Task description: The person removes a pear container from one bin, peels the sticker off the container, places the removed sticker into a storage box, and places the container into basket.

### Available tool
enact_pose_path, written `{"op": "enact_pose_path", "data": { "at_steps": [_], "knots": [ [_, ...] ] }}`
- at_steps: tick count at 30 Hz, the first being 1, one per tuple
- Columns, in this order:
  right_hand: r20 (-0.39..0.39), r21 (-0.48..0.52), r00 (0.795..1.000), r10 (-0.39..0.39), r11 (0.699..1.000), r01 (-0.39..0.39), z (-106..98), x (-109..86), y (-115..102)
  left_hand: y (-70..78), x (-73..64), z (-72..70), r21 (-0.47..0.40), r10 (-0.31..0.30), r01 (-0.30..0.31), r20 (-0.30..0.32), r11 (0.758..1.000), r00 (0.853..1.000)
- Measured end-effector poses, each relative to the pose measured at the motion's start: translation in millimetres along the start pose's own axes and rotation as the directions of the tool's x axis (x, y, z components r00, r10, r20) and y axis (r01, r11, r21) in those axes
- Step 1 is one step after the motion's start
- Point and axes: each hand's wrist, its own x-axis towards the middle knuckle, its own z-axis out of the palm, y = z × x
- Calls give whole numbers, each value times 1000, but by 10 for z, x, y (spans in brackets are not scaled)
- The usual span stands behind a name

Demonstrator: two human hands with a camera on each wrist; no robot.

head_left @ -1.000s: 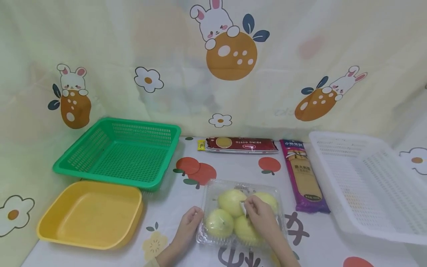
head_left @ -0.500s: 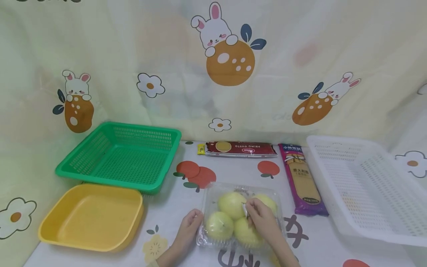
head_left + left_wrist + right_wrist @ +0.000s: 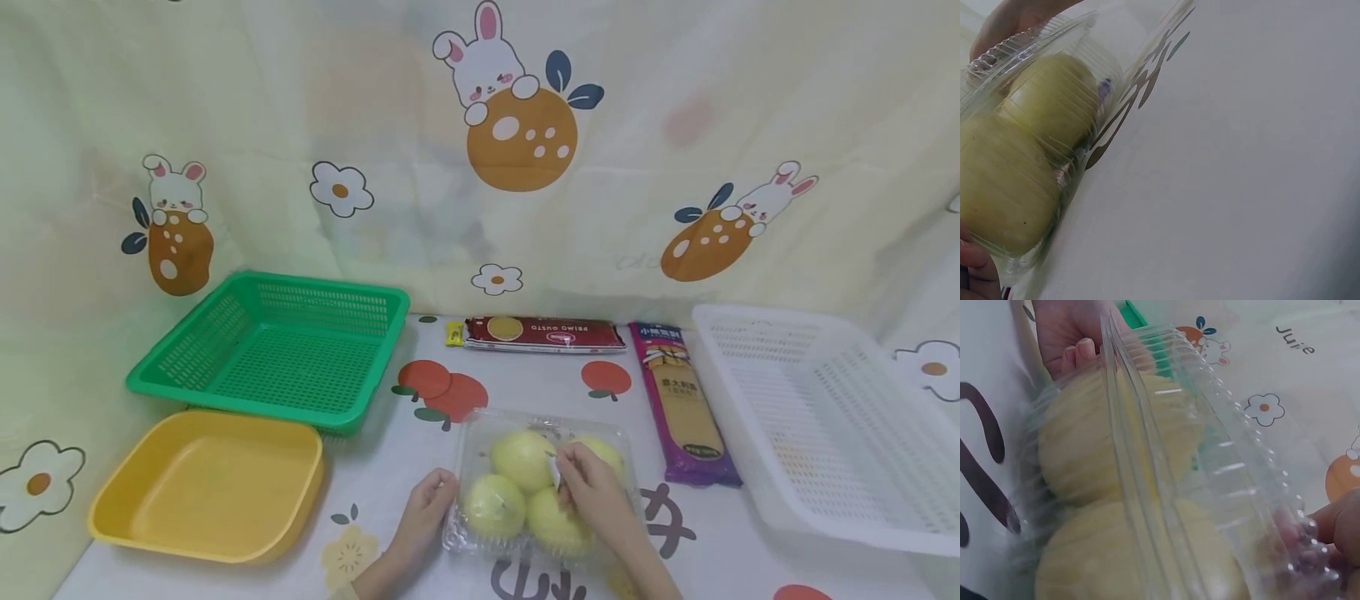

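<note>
A clear plastic box [image 3: 468,437] holding several yellow-green pears [image 3: 495,506] lies on the printed tablecloth, its lid down. At its left side my left hand [image 3: 422,515] holds the box, with fingertips at the edge; those fingers [image 3: 975,265] also appear low in the left wrist view. Over the lid, my right hand [image 3: 594,492] has thumb and fingers pinched together at a small white sticker-like piece [image 3: 556,472]. My right fingers [image 3: 1342,528] are seen through and beyond the lid in the right wrist view. What else they touch is hidden.
Left of the box stand a green basket [image 3: 378,379] and a yellow tray [image 3: 206,492]. A dark red package [image 3: 543,334] with a small yellow packet [image 3: 454,334] lies at the back. A purple noodle bag [image 3: 678,404] and a white basket [image 3: 806,500] are at right.
My right hand has shifted very slightly to the right, its pinch kept at the white piece. The left hand and the box stay in place; the head view has tilted a little.
</note>
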Motion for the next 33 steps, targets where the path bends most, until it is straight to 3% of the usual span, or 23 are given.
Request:
{"op": "enact_pose_path", "data": {
  "at_steps": [12,17,24,33],
  "knots": [
    [-31,-105,995,-91,991,87,-82,-39,-68,-62,11,-22,14,-13,14,-30,1000,999],
    [-48,-132,997,-60,990,53,-128,-48,-73,-67,26,-17,12,-30,30,-13,999,999],
    [-80,-210,996,-46,977,28,-206,-58,-67,-50,22,7,32,17,-16,-34,999,999],
    [-155,-425,972,-178,900,97,-373,-61,7,-41,10,6,16,13,-12,-24,1000,1000]
  ]
}}
